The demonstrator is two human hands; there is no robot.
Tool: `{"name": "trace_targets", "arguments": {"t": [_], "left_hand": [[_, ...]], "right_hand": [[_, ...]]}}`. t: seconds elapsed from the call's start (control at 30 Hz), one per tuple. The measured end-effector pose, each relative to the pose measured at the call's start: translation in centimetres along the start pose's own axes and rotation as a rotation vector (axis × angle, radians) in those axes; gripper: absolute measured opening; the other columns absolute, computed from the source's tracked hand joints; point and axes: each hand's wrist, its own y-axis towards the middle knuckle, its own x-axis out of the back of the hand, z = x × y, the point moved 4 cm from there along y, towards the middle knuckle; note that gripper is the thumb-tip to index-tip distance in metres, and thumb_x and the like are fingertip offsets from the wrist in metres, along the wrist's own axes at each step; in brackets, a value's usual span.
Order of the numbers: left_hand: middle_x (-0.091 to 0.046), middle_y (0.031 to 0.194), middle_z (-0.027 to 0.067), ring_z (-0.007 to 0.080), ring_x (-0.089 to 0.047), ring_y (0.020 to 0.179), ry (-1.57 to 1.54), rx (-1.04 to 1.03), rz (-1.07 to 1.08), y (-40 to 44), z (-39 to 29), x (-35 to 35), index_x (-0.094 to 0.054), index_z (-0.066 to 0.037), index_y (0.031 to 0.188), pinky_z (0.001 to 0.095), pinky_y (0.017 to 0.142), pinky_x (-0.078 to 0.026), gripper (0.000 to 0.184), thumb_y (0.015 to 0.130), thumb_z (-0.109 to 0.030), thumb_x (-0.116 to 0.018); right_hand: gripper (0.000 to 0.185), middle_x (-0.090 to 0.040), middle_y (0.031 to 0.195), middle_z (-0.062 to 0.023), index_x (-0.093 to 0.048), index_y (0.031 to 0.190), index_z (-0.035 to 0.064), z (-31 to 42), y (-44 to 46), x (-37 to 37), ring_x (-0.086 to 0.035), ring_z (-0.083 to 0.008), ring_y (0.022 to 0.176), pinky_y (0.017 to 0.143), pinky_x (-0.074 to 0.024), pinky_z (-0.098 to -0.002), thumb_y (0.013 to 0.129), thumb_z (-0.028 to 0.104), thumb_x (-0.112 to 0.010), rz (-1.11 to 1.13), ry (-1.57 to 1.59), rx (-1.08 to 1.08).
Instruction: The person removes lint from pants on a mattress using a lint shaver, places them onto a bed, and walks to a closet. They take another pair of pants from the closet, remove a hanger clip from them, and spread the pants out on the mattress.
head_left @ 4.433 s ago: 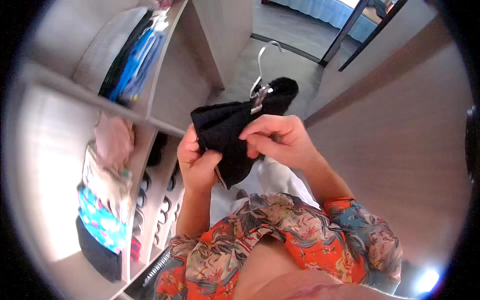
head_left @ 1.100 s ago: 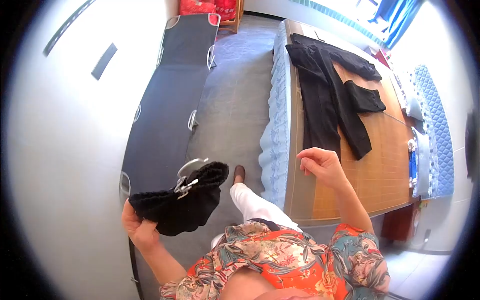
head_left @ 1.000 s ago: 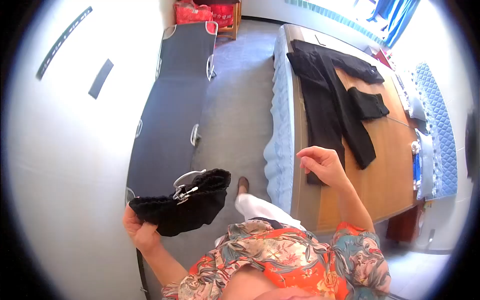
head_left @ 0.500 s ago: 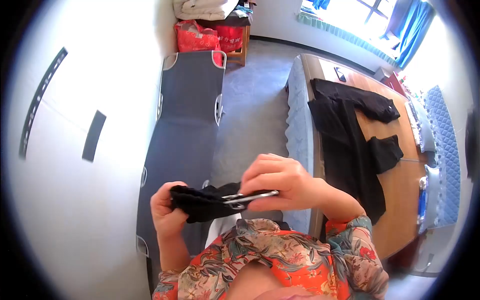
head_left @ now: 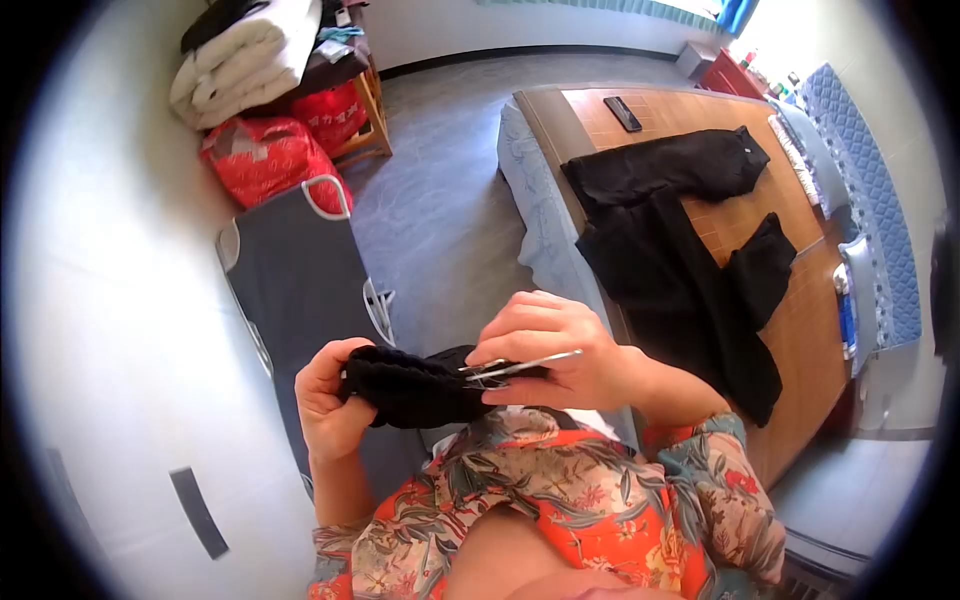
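Note:
In front of my chest, my left hand (head_left: 335, 398) is closed around the gathered edge of a black garment (head_left: 415, 392), which looks like a waistband. My right hand (head_left: 555, 352) pinches a thin silver metal clip hanger (head_left: 527, 364) at the garment's other end. The hanger's bar pokes out past my fingers to the right, and its clip part lies against the black cloth. How firmly the clip sits on the cloth I cannot tell. The lower part of the garment is hidden.
To the right, a bed (head_left: 800, 310) bears black trousers (head_left: 690, 270) spread out and a phone (head_left: 622, 114). A grey folding cot (head_left: 300, 265) stands at left. Beyond it are red bags (head_left: 265, 165) and a folded white quilt (head_left: 245, 65). A white wall or cabinet (head_left: 120, 350) lies far left.
My view has turned, so the cot and red bags now sit lower and further left. Both hands keep their hold on the garment and hanger; the hanger's bar has shifted slightly to the right.

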Motion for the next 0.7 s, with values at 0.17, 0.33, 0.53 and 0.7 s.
{"name": "trace_targets", "arguments": {"t": [0.17, 0.33, 0.53, 0.7], "left_hand": [[-0.059, 0.087, 0.0052, 0.0100, -0.057, 0.077, 0.053, -0.040, -0.107, -0.6, 0.2, 2.6, -0.054, 0.005, 0.100, 0.0211, 0.069, -0.046, 0.035, 0.064, 0.006, -0.055], [-0.059, 0.087, 0.0049, 0.0100, -0.057, 0.076, 0.042, -0.055, -0.174, -1.9, -0.5, 2.1, -0.054, 0.004, 0.099, 0.0211, 0.069, -0.046, 0.036, 0.064, 0.003, -0.058], [-0.058, 0.087, 0.0034, 0.0087, -0.055, 0.076, -0.010, 0.005, -0.146, -0.7, 0.3, 0.0, -0.054, 0.005, 0.100, 0.0202, 0.067, -0.045, 0.039, 0.061, 0.004, -0.058], [-0.059, 0.096, 0.0050, 0.0113, -0.056, 0.089, -0.071, 0.075, 0.059, 2.7, 2.1, -3.8, -0.051, 0.005, 0.110, 0.0237, 0.080, -0.044, 0.051, 0.059, 0.010, -0.051]], "right_hand": [[0.024, -0.061, 0.084, -0.0068, -0.062, 0.087, 0.0042, -0.9, 2.2, -1.8, -0.057, -0.0241, 0.074, 0.064, -0.0461, -0.0336, 0.070, 0.018, -0.072, -0.002, 0.095, 0.052], [0.029, -0.061, 0.084, -0.0077, -0.062, 0.091, 0.0041, -0.4, 3.1, -1.4, -0.057, -0.0232, 0.072, 0.062, -0.0460, -0.0326, 0.068, 0.017, -0.075, 0.053, 0.124, 0.113], [0.030, -0.063, 0.083, -0.0081, -0.062, 0.090, 0.0009, -0.3, 2.6, 0.8, -0.059, -0.0232, 0.070, 0.062, -0.0472, -0.0317, 0.067, 0.013, -0.075, 0.066, 0.041, 0.123], [0.029, -0.062, 0.074, -0.0113, -0.064, 0.083, -0.0009, -0.8, 1.2, 5.1, -0.060, -0.0242, 0.066, 0.057, -0.0471, -0.0299, 0.061, 0.013, -0.076, 0.049, -0.071, -0.037]]}}
